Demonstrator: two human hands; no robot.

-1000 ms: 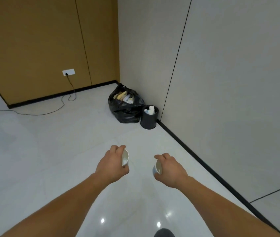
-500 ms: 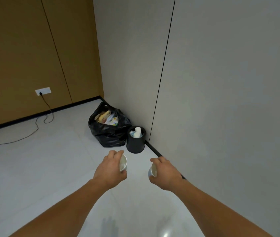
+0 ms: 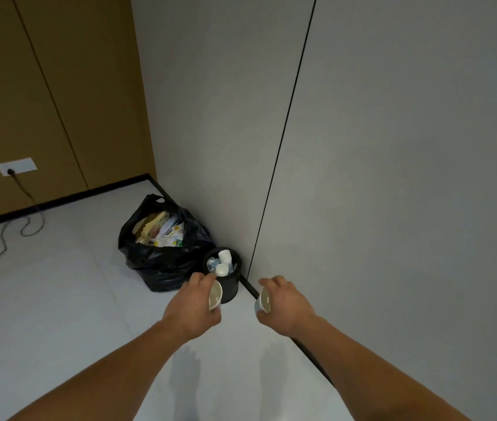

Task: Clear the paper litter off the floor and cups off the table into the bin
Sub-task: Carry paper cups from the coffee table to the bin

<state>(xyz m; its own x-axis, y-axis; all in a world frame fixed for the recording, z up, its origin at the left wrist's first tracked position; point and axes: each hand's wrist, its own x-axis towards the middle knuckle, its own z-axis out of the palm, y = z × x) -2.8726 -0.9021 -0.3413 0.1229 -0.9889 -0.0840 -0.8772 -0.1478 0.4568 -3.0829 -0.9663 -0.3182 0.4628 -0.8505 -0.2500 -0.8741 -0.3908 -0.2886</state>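
Now the bin (image 3: 230, 287) is almost reached, nearer than before, one cup (image 3: 215, 296) gripped by curled fingers of the left hand (image 3: 191, 306), another cup (image 3: 264, 302) by the right hand (image 3: 285, 302); dropping is judged next.

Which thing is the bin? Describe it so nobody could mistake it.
Look to the corner where the brown wall meets the grey wall. A bulging black rubbish bag sits there on the floor, with the bin beside it against the grey wall. It is the small, rigid, round black tub holding white cups.
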